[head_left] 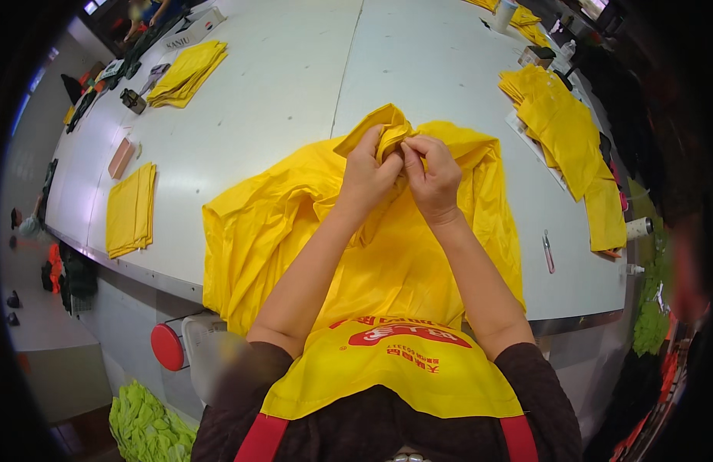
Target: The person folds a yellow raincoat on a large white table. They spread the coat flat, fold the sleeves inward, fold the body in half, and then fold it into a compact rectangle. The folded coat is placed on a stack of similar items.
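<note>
A large yellow fabric garment [295,231] lies spread on the white table [279,85] in front of me, its near edge hanging over the table's front. My left hand [366,171] and my right hand [433,173] are raised together above its far end. Both pinch a bunched fold of the yellow fabric [387,131] between fingers and thumbs, hands touching each other. A yellow apron with red print [395,369] covers my chest.
Folded yellow pieces lie at the table's left edge [131,209] and far left [189,71]; a bigger yellow stack [560,127] sits at right. A small tool [548,252] lies near the right front. A red-capped white container [179,346] and green fabric [148,427] are below the table.
</note>
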Tool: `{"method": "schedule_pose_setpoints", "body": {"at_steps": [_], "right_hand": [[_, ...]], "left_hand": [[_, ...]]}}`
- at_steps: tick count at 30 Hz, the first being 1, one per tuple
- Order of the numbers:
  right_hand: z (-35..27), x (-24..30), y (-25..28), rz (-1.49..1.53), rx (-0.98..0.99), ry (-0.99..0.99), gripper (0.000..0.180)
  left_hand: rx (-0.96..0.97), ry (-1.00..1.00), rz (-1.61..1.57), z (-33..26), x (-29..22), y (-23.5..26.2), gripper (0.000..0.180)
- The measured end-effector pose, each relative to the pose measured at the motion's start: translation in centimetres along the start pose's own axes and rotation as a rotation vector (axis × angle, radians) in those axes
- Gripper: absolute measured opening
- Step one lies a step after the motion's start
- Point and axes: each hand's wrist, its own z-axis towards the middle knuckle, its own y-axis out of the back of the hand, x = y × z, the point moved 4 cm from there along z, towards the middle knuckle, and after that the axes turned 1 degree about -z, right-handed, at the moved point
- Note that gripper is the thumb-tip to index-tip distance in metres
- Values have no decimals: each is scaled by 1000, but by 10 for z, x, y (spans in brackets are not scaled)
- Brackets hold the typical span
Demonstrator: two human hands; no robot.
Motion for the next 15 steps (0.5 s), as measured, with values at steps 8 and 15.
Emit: {"method": "schedule_pose_setpoints", "body": {"at_steps": [8, 15], "right_hand": [[5, 2, 3, 48, -60, -88, 9], [7, -18, 4, 306, 43, -382, 5]], "left_hand": [[260, 414, -422, 35, -7, 2, 19], [358, 193, -38, 49, -28, -3, 16]]}}
